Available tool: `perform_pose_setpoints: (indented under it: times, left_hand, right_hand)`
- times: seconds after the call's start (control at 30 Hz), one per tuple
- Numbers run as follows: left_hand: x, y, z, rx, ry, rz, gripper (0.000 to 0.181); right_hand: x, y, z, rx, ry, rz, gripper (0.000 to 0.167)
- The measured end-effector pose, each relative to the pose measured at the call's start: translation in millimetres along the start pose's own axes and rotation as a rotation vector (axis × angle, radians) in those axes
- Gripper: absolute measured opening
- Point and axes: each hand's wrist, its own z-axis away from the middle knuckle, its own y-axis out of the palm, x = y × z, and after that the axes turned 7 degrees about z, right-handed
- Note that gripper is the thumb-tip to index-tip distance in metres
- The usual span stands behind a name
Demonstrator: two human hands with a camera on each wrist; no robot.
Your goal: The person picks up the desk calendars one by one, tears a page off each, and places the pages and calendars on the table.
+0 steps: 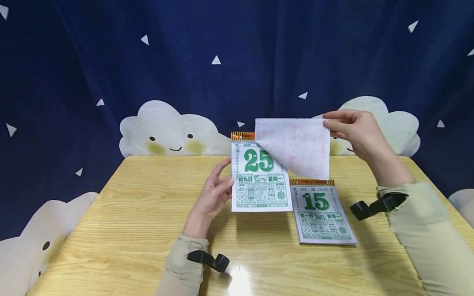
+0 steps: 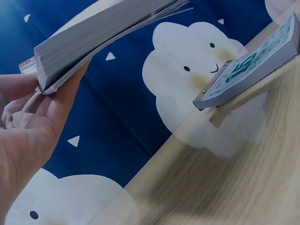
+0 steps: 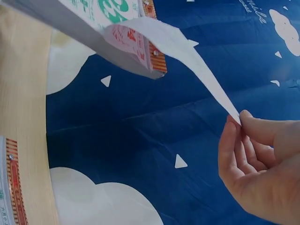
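Observation:
My left hand [image 1: 214, 192] grips a thick tear-off calendar [image 1: 260, 189] by its left edge, thumb in front, other fingers partly hidden behind. The calendar is raised above the table and shows a green 25. With thumb and fingertips, my right hand [image 1: 360, 129] pinches the corner of a thin calendar page [image 1: 302, 144]. That page is folded back to the right, its pale underside showing. In the right wrist view the page [image 3: 206, 72] curves from near the calendar's orange top strip [image 3: 158, 58] to my fingertips. The left wrist view shows the calendar's thick paper edge [image 2: 103, 35].
A second tear-off calendar [image 1: 322, 215], showing a green 15, lies on the wooden table [image 1: 144, 226] below and right of the raised one. Behind the table hangs a dark blue curtain [image 1: 192, 78] with white triangles and clouds. Both wrists wear black camera straps.

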Motion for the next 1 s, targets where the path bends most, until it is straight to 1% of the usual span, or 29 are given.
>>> perform_pose_setpoints:
  times: [0.03, 0.13, 0.27, 0.37, 0.43, 0.53, 0.67, 0.83, 1.0]
  left_hand:
    - [-0.1, 0.1, 0.0, 0.001, -0.001, 0.003, 0.059]
    - [0.2, -1.9, 0.0, 0.003, 0.012, 0.006, 0.058]
    - [-1.0, -5.0, 1.3, 0.006, 0.036, 0.005, 0.057]
    - [-2.7, -4.1, 1.7, 0.013, 0.031, 0.005, 0.058]
    - [-3.3, -3.0, 1.5, 0.010, 0.022, 0.007, 0.059]
    - [-3.4, -3.1, 1.3, 0.008, 0.012, 0.010, 0.059]
    - [-5.1, -5.3, 3.2, 0.008, 0.005, 0.000, 0.058]
    - [-8.8, -8.9, 6.1, 0.007, 0.002, -0.021, 0.058]
    - [-11.7, -12.6, 10.3, 0.004, -0.009, -0.024, 0.058]
  right_hand:
    - [-0.3, -1.6, -0.2, -0.010, -0.005, 0.004, 0.050]
    - [-1.7, -7.9, -0.5, -0.055, -0.007, -0.034, 0.043]
    - [-3.9, -15.7, -0.3, -0.101, -0.014, -0.108, 0.024]
    - [-4.5, -19.4, 0.1, -0.110, -0.026, -0.119, 0.010]
    - [-4.0, -21.2, 0.7, -0.114, -0.032, -0.112, 0.004]
    - [-3.6, -23.3, 1.4, -0.108, -0.028, -0.058, 0.003]
    - [-4.4, -25.6, 0.9, -0.100, -0.014, 0.015, 0.015]
    - [-5.5, -29.0, -0.2, -0.123, 0.017, 0.017, 0.023]
    - [-7.3, -30.8, -1.1, -0.155, 0.035, 0.015, 0.022]
